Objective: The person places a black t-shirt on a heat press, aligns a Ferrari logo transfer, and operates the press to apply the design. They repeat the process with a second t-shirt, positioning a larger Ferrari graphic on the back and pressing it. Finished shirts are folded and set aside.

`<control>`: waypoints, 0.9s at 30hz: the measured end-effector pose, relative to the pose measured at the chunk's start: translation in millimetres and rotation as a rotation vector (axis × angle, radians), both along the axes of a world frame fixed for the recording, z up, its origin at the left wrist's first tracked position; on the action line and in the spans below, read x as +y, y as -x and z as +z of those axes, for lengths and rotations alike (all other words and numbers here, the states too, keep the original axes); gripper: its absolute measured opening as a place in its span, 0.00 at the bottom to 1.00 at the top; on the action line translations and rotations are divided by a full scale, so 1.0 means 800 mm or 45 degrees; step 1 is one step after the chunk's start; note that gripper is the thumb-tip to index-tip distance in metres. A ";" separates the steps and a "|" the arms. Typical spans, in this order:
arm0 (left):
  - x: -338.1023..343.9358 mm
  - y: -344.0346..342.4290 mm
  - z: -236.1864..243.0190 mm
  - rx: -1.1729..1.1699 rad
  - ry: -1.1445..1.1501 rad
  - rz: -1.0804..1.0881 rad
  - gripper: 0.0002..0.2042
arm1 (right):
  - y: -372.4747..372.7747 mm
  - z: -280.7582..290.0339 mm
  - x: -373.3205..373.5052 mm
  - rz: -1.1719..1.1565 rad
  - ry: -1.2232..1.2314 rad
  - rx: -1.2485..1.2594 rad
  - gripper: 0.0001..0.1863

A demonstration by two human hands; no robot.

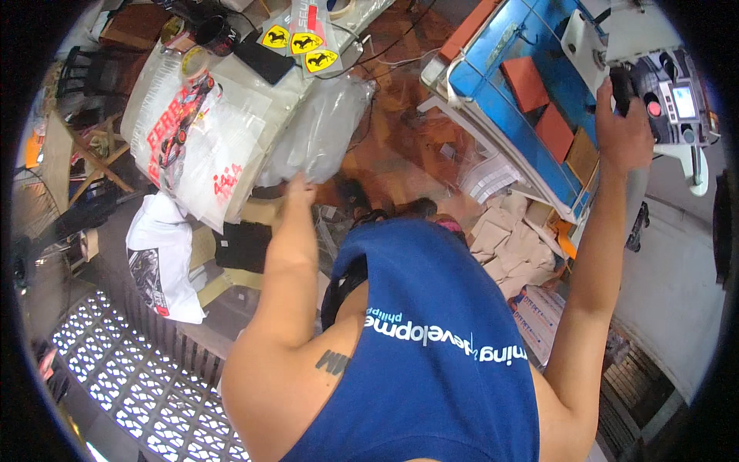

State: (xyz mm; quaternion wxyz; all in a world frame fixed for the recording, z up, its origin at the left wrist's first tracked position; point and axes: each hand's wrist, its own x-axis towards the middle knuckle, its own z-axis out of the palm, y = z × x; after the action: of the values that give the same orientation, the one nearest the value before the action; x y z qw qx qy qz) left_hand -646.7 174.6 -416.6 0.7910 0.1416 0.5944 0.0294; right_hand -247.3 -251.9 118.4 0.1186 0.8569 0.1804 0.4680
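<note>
Hands reach out in two directions from a person in a blue sleeveless shirt (439, 346), seen from above. Left hand (299, 187), near the centre of the view, touches the lower edge of a clear plastic bag (319, 127); its fingers curl into the plastic, though whether they fully pinch it cannot be told. That bag stretches from the hand toward 12 o'clock, draped off the edge of a cluttered surface (254, 73). Just beside it at 10 o'clock lies another clear bag with red print (196, 142), and three yellow shield-shaped stickers (300, 42) sit at 11 o'clock. Right hand (625, 127), far out at 2 o'clock and well apart from the bag, is closed around a black handle (620, 91) on a white machine (654, 54). To the left of that hand, a blue tray-like surface (531, 127) carries red-brown squares (539, 104). Below it, crumpled tan pieces (512, 239) are heaped. At 9 o'clock a white printed garment (163, 262) hangs over a patterned floor (123, 377).
</note>
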 end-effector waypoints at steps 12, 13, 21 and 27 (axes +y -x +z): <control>-0.068 -0.074 0.114 -0.321 -0.241 -0.047 0.22 | 0.023 0.033 0.023 0.025 -0.174 0.318 0.27; -0.067 -0.067 0.126 -0.394 -0.286 -0.177 0.21 | 0.027 0.045 0.026 -0.025 -0.173 0.488 0.28; -0.193 -0.113 0.120 0.231 -0.961 -2.248 0.19 | 0.030 0.063 0.021 0.099 -0.315 1.030 0.30; -0.321 -0.135 0.114 -0.209 -1.443 -2.091 0.17 | 0.036 0.065 -0.004 0.404 -0.391 0.936 0.25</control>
State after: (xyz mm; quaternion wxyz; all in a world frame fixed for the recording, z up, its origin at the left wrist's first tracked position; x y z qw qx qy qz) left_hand -538.5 -82.6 -325.3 0.4206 0.8620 0.1543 -0.2373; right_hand -276.2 -255.2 170.6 -0.1558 0.9361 0.2685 0.1652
